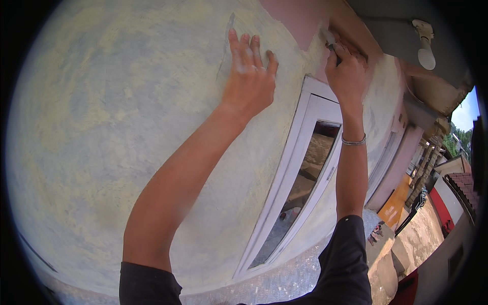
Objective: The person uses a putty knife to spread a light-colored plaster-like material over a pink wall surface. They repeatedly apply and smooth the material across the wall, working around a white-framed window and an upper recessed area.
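My left hand (250, 79) rests on the plastered wall (117, 117), fingers stretched out and apart, with nothing in it. Pale residue marks its knuckles and fingers, and a thin grey crack-like line runs beside its fingertips. Farther right and higher up, my right hand (348, 76) is closed around the dark handle of a putty knife (328, 37). The knife's light blade points up and left, against the pinkish wall band (297, 20), beside a recessed opening (351, 38) in it. My fingers hide most of the handle.
Below my right hand is a white-framed window (292, 137) with a narrow glass pane. A white lamp (426, 48) hangs from the dark ceiling at upper right. Farther right, the ground drops to a sunlit yard (419, 229) with an orange board (394, 203) and neighbouring buildings.
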{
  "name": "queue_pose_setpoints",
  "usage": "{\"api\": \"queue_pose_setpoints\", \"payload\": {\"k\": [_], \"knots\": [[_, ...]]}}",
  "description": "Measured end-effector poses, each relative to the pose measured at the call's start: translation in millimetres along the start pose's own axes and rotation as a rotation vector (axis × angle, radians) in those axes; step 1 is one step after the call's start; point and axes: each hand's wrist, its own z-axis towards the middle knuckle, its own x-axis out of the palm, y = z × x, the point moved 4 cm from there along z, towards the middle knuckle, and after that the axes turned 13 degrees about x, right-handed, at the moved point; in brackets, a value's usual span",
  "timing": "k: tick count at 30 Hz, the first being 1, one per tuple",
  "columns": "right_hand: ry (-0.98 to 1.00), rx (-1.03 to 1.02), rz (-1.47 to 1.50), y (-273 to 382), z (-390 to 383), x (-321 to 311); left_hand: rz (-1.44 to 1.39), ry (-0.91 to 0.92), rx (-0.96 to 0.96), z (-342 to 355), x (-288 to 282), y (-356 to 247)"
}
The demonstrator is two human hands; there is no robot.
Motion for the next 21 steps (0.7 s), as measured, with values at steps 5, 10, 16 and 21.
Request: {"api": "queue_pose_setpoints", "payload": {"k": [5,10,16,21], "knots": [[-0.021,0.022,0.033,-3.6,-2.6,2.3,-0.026,0.003,0.019,-0.8,3.0,-0.3],[0.016,0.023,0.010,-2.8,-5.0,0.0,0.001,-0.067,-0.001,-0.6,2.7,0.2],[-0.035,-0.006,0.033,-5.5,-4.7,3.4,-0.001,-0.064,0.010,-1.4,0.9,0.0],[0.067,0.098,-0.010,-10.5,1.6,13.1,-0.030,-0.047,0.007,-1.3,0.2,0.8]]}}
